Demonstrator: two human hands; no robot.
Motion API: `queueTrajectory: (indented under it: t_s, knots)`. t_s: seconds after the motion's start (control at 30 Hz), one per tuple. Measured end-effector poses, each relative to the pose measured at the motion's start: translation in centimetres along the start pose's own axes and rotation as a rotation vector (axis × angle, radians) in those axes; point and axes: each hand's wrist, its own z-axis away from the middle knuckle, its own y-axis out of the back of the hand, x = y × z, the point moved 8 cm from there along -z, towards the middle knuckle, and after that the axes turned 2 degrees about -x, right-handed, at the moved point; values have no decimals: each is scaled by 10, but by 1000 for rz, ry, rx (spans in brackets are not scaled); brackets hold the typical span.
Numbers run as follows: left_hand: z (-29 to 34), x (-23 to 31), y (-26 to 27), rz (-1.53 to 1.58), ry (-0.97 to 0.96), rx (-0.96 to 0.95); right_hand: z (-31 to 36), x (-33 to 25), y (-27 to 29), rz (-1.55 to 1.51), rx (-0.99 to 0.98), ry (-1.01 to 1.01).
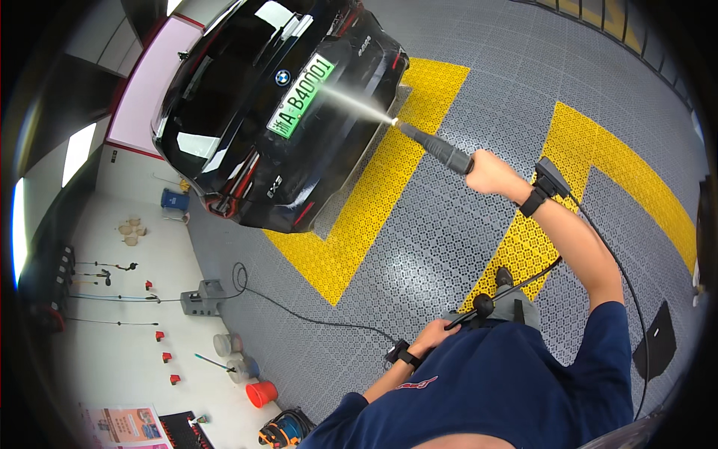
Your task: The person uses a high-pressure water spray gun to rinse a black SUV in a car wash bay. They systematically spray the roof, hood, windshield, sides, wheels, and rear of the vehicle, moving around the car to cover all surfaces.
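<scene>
My right hand is closed around the grip of a dark grey spray gun, held out toward the rear of a black car. A white jet of water leaves its nozzle and strikes the tailgate beside the green licence plate. Close to my waist, my left hand is closed on a black hose. A round black ball sits on the hose near that hand. Both wrists carry black strapped devices; a thin cable hangs from the right one.
Yellow bands cross the grey grid floor. A hose runs over the floor from a grey box by the left wall. Along that wall stand a red bucket, pale buckets and an orange-and-blue machine. A black mat lies at right.
</scene>
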Motion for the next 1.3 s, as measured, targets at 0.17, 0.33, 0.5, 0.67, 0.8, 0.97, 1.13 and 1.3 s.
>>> queueTrajectory:
  t_s: [0.17, 0.33, 0.5, 0.67, 0.8, 0.97, 1.13, 1.3]
  knots:
    - [-39, 50, 4, -90, 0, 32, 0, -13, 20, 55, -85, 146]
    - [-72, 81, 15, -158, -87, 47, -13, -12, 45, 64, -94, 152]
    - [-93, 104, 27, -147, -96, 42, -39, 12, 93, -9, 9, 107]
    - [-102, 124, 40, -129, -69, 7, -70, 56, 153, -120, 92, 8]
    - [-99, 126, 48, -78, -30, 17, -95, 80, 185, -333, 133, -60]
    - [-103, 118, 56, -127, 11, 33, -127, 73, 188, -413, 11, -23]
    - [-100, 106, 64, -51, -35, 85, -143, 44, 173, -383, -16, -18]
    - [-105, 97, 69, -52, -74, 85, -148, 9, 152, -361, -98, 18]
